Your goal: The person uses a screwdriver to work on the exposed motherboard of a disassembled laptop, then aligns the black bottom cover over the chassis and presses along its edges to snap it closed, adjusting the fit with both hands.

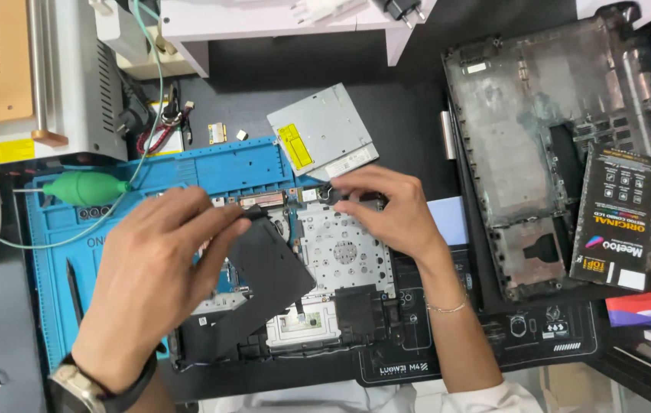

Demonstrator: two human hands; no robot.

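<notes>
Head camera looks straight down on a repair bench. Nearest, at about 7 o'clock, the left hand [159, 287], with a watch on the wrist, pinches with thumb and fingers the upper corner of a thin black rectangular cover sheet [260, 287] and holds it tilted above the opened laptop chassis [325, 298]. I judge this sheet to be light and bendable, probably easy to crease, so its edge or corner is the safer place to take it, not the middle. At 5 o'clock the right hand [390, 214], with a thin bracelet, has its fingertips closed narrowly on a small dark part at the top edge of the chassis; what exactly it grips I cannot tell. The silver perforated metal plate [344, 248] inside looks stiff, but the small connectors around it seem fragile. The chassis lies on a blue silicone work mat [218, 164]. Farther, at 12 o'clock, a flat grey metal optical drive [324, 131] rests just beside the right fingers, so the room there is small. At 2 o'clock lies the dark plastic bottom shell [539, 130], at 10 o'clock a green rubber air blower [84, 188].
</notes>
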